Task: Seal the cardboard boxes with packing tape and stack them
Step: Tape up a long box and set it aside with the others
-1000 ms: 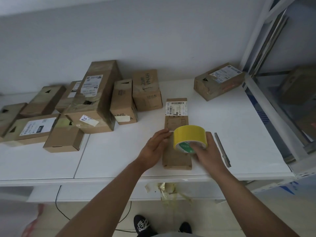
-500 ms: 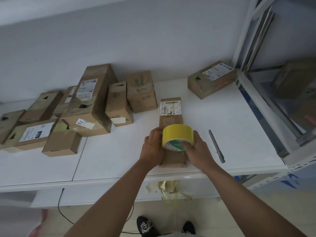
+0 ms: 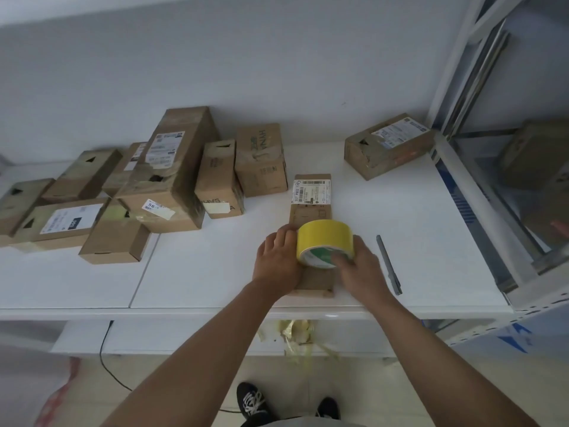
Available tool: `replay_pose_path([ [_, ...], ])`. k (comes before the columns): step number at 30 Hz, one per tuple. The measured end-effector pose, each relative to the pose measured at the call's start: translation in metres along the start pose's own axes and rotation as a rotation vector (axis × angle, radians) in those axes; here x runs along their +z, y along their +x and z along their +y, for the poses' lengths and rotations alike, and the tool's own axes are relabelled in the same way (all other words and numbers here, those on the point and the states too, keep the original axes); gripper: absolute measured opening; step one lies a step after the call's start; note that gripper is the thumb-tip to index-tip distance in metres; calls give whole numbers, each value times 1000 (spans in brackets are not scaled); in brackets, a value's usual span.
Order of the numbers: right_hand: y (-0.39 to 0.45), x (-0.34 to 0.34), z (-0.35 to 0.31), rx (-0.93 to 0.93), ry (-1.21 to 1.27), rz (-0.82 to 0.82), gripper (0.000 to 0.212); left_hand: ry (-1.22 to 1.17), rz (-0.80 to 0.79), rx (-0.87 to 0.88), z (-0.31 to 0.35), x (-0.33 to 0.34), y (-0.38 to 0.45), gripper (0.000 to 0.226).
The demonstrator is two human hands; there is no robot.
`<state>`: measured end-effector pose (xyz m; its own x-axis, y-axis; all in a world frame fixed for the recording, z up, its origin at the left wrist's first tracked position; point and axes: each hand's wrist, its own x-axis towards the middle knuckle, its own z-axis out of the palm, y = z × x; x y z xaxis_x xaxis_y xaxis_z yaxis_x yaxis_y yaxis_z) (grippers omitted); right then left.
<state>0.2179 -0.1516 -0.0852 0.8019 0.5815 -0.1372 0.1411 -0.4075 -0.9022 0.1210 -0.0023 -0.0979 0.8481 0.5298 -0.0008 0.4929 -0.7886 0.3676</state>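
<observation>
A white table (image 3: 215, 272) runs along a pale wall (image 3: 246, 72), its top split by a seam left of centre. A cluster of cardboard boxes (image 3: 172, 177) crowds the table's left and back-left part, several bearing white labels. Near the front edge, at the middle, lies a flat labelled box (image 3: 311, 198), long side pointing toward the wall. The left hand (image 3: 278, 261) rests on its left side, fingers curled against the yellow tape roll (image 3: 324, 241), which the right hand (image 3: 360, 269) grips from the right. A grey pen-like tool (image 3: 388, 264) lies just right. One more box (image 3: 388, 146) sits at the back-right corner, beside a white metal shelf (image 3: 480, 192).
</observation>
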Motion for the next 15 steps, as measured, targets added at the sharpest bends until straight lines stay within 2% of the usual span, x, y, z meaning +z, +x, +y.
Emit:
replay_pose_path([
  [2, -1, -11, 4, -7, -34, 81, 51, 49, 8, 7, -1, 2, 0, 38],
  [4, -5, -18, 11, 4, -10, 124, 46, 69, 16, 2, 4, 1, 0, 39],
  [8, -9, -12, 11, 90, 238, 69, 24, 138, 15, 4, 18, -2, 3, 59],
  [10, -9, -11, 10, 147, 369, 37, 19, 155, 18, -7, 22, 2, 5, 54],
  [12, -7, -11, 11, 183, 389, 15, 10, 159, 3, -1, 25, 6, 4, 55],
  [15, -7, -9, 10, 192, 316, 27, 10, 116, -121, 96, 22, 8, 7, 66],
])
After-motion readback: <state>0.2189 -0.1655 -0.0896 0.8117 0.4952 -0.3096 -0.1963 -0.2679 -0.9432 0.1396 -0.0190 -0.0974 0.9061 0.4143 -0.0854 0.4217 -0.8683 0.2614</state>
